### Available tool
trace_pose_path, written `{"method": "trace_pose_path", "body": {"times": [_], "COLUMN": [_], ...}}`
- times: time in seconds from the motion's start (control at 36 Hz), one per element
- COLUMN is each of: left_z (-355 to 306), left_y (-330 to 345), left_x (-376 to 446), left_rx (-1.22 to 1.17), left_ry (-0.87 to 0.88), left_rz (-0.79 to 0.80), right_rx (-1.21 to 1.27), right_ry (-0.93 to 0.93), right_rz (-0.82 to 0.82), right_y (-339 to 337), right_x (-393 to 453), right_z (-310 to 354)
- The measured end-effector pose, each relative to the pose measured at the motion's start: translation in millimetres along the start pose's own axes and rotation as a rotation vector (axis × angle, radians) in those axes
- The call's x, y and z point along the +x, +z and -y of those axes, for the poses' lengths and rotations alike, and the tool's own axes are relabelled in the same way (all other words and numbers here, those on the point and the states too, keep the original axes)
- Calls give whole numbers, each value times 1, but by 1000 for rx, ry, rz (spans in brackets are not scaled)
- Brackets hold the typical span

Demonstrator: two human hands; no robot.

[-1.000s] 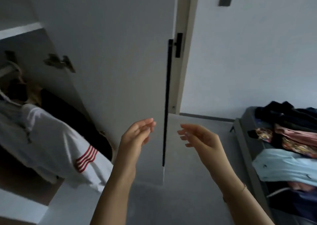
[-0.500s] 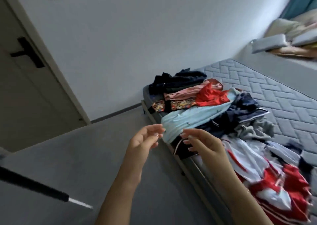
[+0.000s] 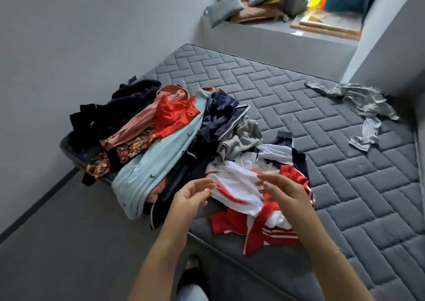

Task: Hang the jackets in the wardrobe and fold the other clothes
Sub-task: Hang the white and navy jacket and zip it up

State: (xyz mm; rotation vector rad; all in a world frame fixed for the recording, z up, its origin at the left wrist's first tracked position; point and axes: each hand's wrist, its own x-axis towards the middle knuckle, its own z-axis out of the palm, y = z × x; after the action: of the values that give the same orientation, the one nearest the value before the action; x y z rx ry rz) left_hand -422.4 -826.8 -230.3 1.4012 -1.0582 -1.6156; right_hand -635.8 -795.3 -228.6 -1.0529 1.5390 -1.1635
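A heap of clothes lies on the near left corner of a grey quilted mattress point(image 3: 299, 107). In it are a red-and-white striped jacket point(image 3: 259, 222), a pale blue garment point(image 3: 151, 165), a red top point(image 3: 174, 114), a pink piece point(image 3: 135, 128), a floral piece point(image 3: 128, 151), dark navy clothes point(image 3: 220, 114) and black clothes point(image 3: 110, 110). My left hand point(image 3: 190, 197) and my right hand point(image 3: 282, 192) hover open, palms facing each other, just above the red-and-white jacket. Neither hand holds anything.
A grey garment point(image 3: 363, 107) lies apart at the mattress's far right. A raised ledge point(image 3: 276, 34) behind the bed carries cushions point(image 3: 225, 7) and a wooden board point(image 3: 326, 25). A white wall point(image 3: 69, 36) stands on the left, grey floor point(image 3: 69, 243) below.
My view has swung from the wardrobe door and the hung white jacket to the bed. Both hands stay open and empty, now over the clothes heap.
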Motion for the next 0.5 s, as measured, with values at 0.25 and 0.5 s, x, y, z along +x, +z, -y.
{"method": "trace_pose_path", "body": {"times": [0.25, 0.5], "left_z": [39, 131], "left_y": [60, 154], "left_x": [161, 264], "left_rx": [249, 590], "left_ry": [-140, -306], "left_rz": [354, 570], "right_rx": [-56, 65], "right_ry": [177, 368], "right_rz": [-335, -602], "right_y": [-36, -78], "right_x": [73, 102], "right_z": [-60, -154]}}
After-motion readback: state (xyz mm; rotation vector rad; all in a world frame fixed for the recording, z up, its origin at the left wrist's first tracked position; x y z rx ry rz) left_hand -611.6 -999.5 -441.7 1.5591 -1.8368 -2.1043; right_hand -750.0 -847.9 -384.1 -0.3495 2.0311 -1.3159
